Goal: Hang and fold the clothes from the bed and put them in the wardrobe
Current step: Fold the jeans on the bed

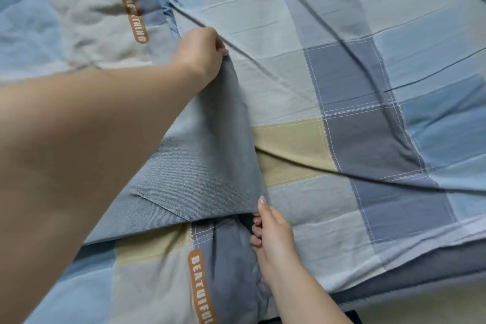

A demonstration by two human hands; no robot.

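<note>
A blue-grey denim-like garment (pixel 200 166) lies spread on the bed with a folded flap. My left hand (pixel 201 52) reaches far out and pinches the garment's far corner, pulling it taut. My right hand (pixel 273 237) grips the garment's near edge close to the bed's front, fingers curled round the cloth. My left forearm covers the garment's left part.
The bed is covered by a checked quilt (pixel 342 81) in blue, grey and cream squares, with orange lettered labels (pixel 201 287). A thin dark cord (pixel 368 179) runs across the quilt. The bed's front edge (pixel 410 279) is at the lower right.
</note>
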